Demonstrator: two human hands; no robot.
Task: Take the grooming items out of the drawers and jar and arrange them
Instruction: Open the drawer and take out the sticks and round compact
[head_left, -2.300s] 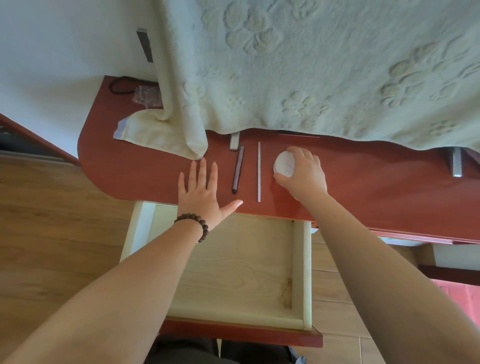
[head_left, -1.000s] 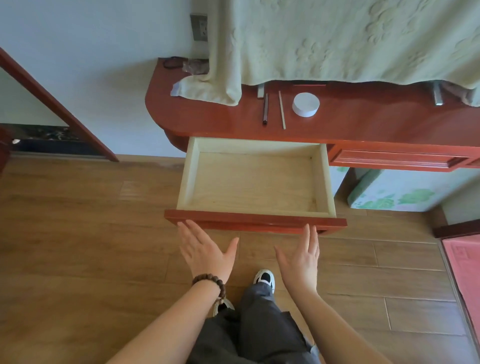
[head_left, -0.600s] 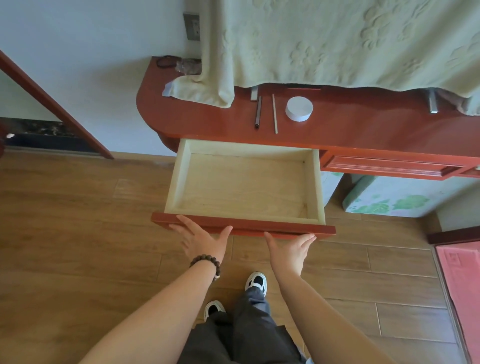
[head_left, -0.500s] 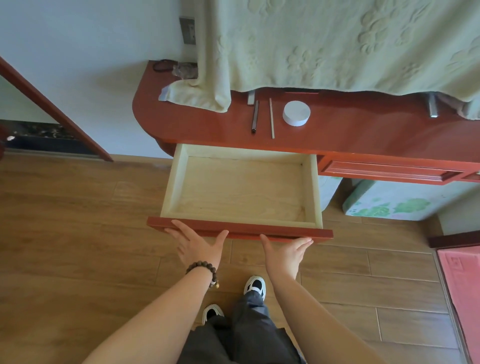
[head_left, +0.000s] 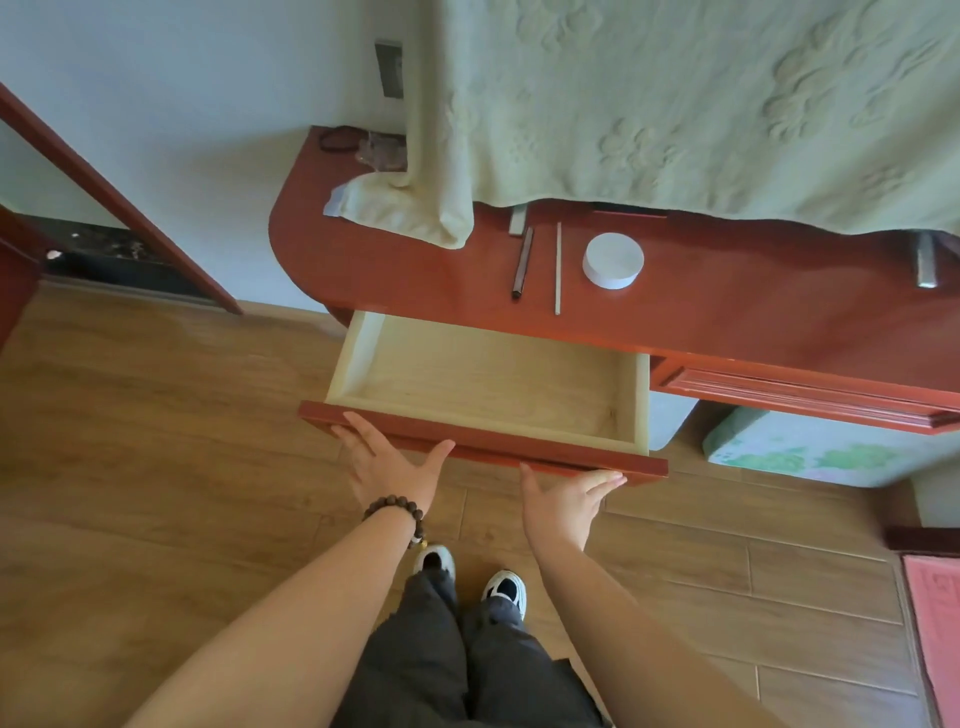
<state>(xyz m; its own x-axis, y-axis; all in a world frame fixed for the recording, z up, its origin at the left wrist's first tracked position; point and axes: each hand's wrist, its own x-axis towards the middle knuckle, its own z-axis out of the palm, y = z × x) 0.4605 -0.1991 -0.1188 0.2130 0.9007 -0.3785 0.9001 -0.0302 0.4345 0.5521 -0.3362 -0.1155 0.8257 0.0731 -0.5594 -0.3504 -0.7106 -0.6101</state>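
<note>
The pale wooden drawer of the red dressing table stands pulled out with nothing inside. My left hand and my right hand lie flat, fingers spread, against its red front panel, holding nothing. On the tabletop behind lie a dark slim stick, a thin pale stick and a round white jar, side by side.
A pale green embossed cloth hangs over the table's back and pools at its left. A second, shut drawer is on the right, with a green patterned box beneath. Wooden floor lies around my feet.
My right hand left the white jar and I stepped back. Both hands dropped below the drawer, then came up flat against its front panel; the drawer looks slightly less far out.
</note>
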